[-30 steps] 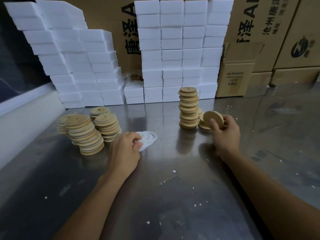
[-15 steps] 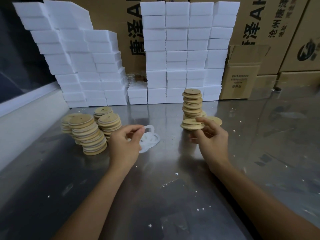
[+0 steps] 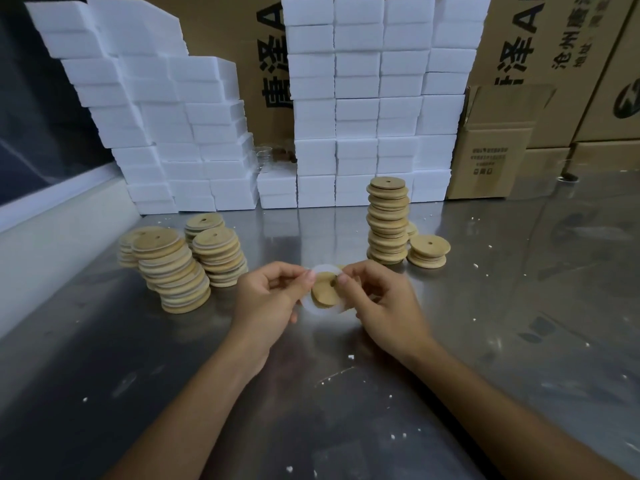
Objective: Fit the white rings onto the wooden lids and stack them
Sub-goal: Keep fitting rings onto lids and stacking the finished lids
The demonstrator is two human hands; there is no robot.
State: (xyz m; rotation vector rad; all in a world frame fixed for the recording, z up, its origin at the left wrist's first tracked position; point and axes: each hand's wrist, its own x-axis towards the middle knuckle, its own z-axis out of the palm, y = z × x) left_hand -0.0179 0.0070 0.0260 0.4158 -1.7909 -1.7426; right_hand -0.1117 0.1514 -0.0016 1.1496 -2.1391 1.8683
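At frame centre, fingertips of the left hand (image 3: 266, 299) pinch the left edge of a white ring (image 3: 322, 308), thumb and forefinger curled on it. The right hand (image 3: 377, 303) does the same from the right side, its thumb on the face of a wooden lid (image 3: 325, 289) and its fingers curled behind. Ring lies over the lid face, wood showing through its opening; probably both hands are stretching it so it slips over the lid's rim. Whether it is seated yet I cannot tell. Both are held off the table, likely for access all round the edge.

Ring: thin, flat, translucent white, looks floppy like silicone. Lid: round pale wood disc, matte, small centre hole.

Left of centre, leaning finished stacks (image 3: 180, 268) show white bands between the discs, so probably ringed lids. Right of centre, a tall stack (image 3: 388, 221) and a short stack (image 3: 428, 252) look bare, likely the supply, kept near the right hand.

Steel table (image 3: 519, 323) is shiny, scuffed, speckled with white crumbs. Upper frame: walls of white foam blocks (image 3: 363, 98), matte and rectangular, against printed cardboard cartons (image 3: 502, 143).
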